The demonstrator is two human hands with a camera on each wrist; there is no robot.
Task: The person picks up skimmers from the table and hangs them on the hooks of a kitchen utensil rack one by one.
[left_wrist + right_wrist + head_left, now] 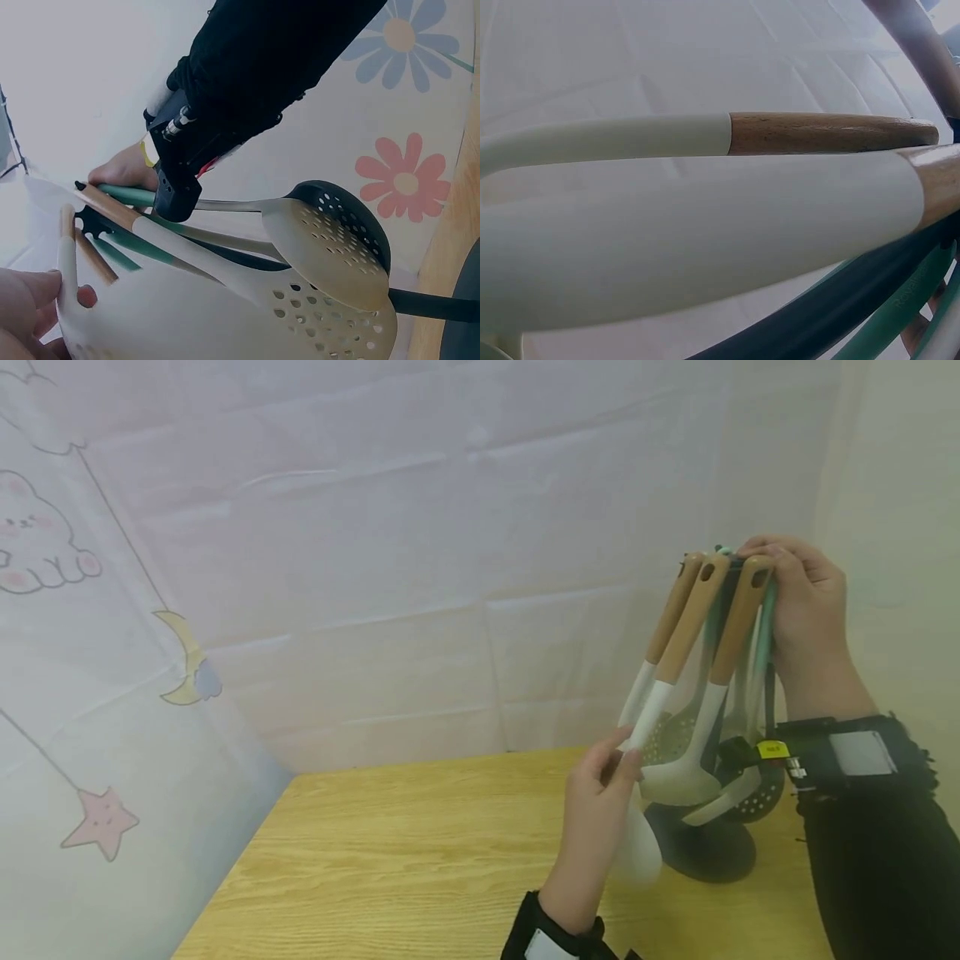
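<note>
Two hands work: left hand pinches a white utensil; right hand grips the rack top.

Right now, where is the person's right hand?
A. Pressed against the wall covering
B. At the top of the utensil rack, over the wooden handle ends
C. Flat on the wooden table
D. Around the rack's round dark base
B: in the head view the right hand curls over the top of the utensil rack, where the wooden handles hang.
</note>
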